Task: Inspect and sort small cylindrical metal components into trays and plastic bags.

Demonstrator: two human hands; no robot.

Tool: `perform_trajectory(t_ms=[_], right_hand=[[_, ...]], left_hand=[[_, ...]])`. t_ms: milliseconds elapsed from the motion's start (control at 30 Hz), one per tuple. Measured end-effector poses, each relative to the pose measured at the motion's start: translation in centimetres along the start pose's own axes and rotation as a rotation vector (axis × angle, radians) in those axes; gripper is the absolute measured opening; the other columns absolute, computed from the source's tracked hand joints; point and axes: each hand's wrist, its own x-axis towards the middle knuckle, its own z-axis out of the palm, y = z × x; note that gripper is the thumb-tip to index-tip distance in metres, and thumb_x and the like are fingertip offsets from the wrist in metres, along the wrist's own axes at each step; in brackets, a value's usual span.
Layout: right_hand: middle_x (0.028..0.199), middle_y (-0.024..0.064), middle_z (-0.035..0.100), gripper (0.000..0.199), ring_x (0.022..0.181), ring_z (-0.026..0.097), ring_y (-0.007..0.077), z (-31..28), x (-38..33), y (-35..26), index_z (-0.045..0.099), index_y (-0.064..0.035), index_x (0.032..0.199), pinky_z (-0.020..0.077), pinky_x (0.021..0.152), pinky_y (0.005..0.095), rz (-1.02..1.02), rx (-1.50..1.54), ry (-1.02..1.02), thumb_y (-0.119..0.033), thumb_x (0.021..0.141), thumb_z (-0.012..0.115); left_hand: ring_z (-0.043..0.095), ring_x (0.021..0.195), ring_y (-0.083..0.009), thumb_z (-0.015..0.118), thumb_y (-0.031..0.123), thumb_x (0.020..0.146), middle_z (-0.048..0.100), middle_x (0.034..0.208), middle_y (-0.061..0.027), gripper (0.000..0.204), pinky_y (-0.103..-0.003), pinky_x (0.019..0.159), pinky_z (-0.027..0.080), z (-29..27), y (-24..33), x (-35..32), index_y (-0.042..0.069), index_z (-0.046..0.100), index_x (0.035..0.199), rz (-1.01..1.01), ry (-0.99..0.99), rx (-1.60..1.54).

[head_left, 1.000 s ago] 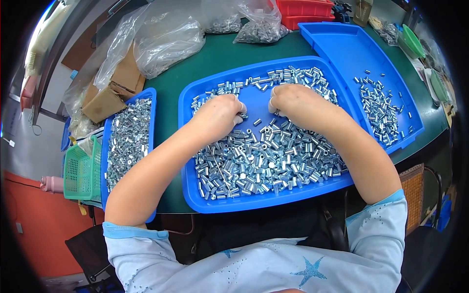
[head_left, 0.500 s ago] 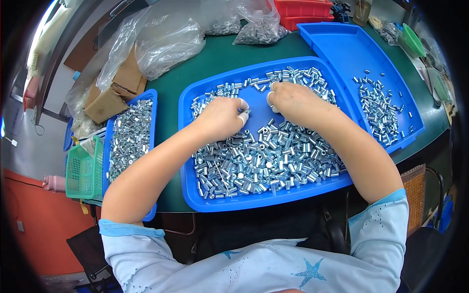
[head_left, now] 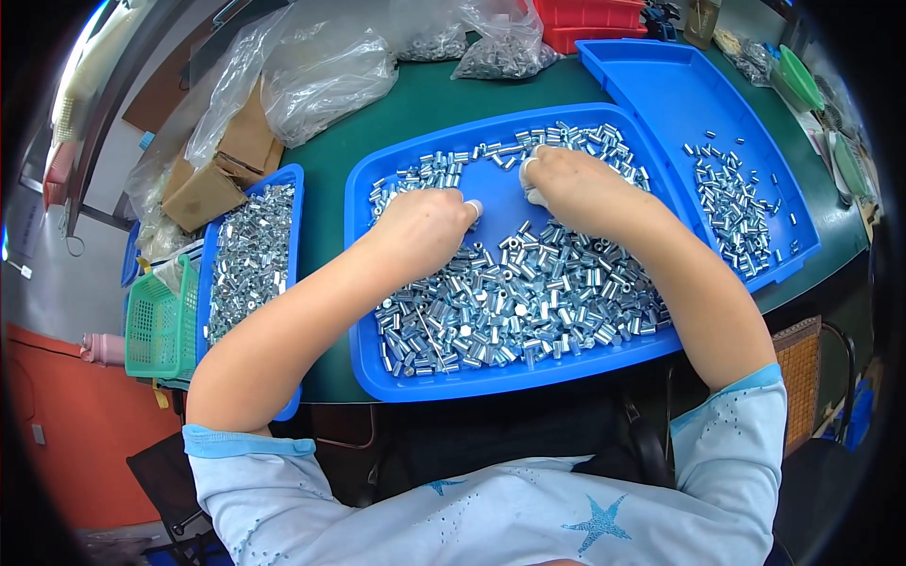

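A large blue tray (head_left: 500, 382) in front of me holds a thick layer of short, shiny metal sleeves (head_left: 528, 311). Over its left middle, my left hand (head_left: 427, 231) is closed, its fingers curled under and white covers on the tips. Whatever those fingers pinch is out of sight. Across a patch of bare tray floor, my right hand (head_left: 576, 191) is closed too, beside the sleeves along the far edge. Its white-covered fingertips press together, and I cannot make out anything between them. A thin rod (head_left: 431, 337) lies among the sleeves at the near left.
To the right, a second blue tray (head_left: 651, 80) holds a smaller heap of sleeves. On the left stand a narrow blue tray (head_left: 295, 203) of metal parts, a green basket (head_left: 156, 330) and a cardboard box (head_left: 203, 193). Plastic bags (head_left: 330, 85) and a red bin (head_left: 590, 24) sit behind.
My left hand has turned, its fingers curling inward so that the fingertips are more hidden. The right hand stays near the same spot, its fingers slightly shifted. The tray appears slightly higher in view.
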Motion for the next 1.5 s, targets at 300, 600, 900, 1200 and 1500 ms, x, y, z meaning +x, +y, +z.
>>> perform_trajectory(t_ms=[300, 600, 900, 1200, 1500], right_hand=[[0.089, 0.0143, 0.057, 0.01, 0.09, 0.057, 0.0302, 0.4, 0.2, -1.9, 0.059, -0.0032, 0.086, 0.0454, 0.078, 0.0392, -0.028, -0.029, -0.132, -0.011, 0.081, 0.055], [0.088, 0.0139, 0.061, 0.012, 0.086, 0.058, 0.0306, -1.8, -0.2, -1.3, 0.062, -0.0027, 0.085, 0.0455, 0.076, 0.0404, 0.208, 0.143, 0.008, -0.013, 0.079, 0.059], [0.087, 0.0143, 0.063, 0.017, 0.085, 0.059, 0.0307, 0.6, 1.1, -2.5, 0.063, -0.0018, 0.088, 0.0463, 0.077, 0.0394, 0.051, 0.013, -0.055, -0.015, 0.079, 0.061], [0.089, 0.0148, 0.065, 0.021, 0.082, 0.062, 0.03, -1.2, 1.7, -2.9, 0.064, -0.0015, 0.091, 0.0488, 0.074, 0.0379, 0.425, 0.248, -0.167, -0.017, 0.077, 0.06], [0.087, 0.0157, 0.065, 0.019, 0.084, 0.062, 0.0314, 1.2, 3.5, -6.0, 0.066, -0.0058, 0.091, 0.0498, 0.072, 0.0415, 0.359, -0.281, -0.173, -0.015, 0.076, 0.058]], left_hand=[[0.062, 0.066, -0.0275, 0.051, 0.006, 0.079, 0.058, 0.068, -0.0108, 0.013, -0.038, 0.055, 0.051, -0.3, -0.5, -1.0, 0.004, 0.061, 0.087, 0.093, 0.019, 0.023], [0.062, 0.072, -0.029, 0.051, 0.008, 0.081, 0.059, 0.072, -0.0133, 0.014, -0.04, 0.059, 0.051, -0.6, 0.3, -0.6, 0.003, 0.062, 0.086, 0.006, -0.119, -0.004], [0.064, 0.07, -0.0309, 0.055, 0.003, 0.069, 0.062, 0.071, -0.016, 0.01, -0.04, 0.06, 0.053, 0.1, 0.1, -0.6, 0.001, 0.064, 0.073, -0.005, -0.057, -0.105], [0.062, 0.075, -0.0322, 0.053, 0.007, 0.074, 0.061, 0.073, -0.0166, 0.012, -0.041, 0.065, 0.052, 1.1, -0.1, 0.1, 0.0, 0.063, 0.077, -0.109, -0.011, -0.085], [0.064, 0.073, -0.033, 0.057, 0.004, 0.067, 0.064, 0.077, -0.018, 0.01, -0.04, 0.062, 0.053, 1.2, 0.3, 0.0, 0.001, 0.065, 0.07, -0.146, 0.096, -0.136]])
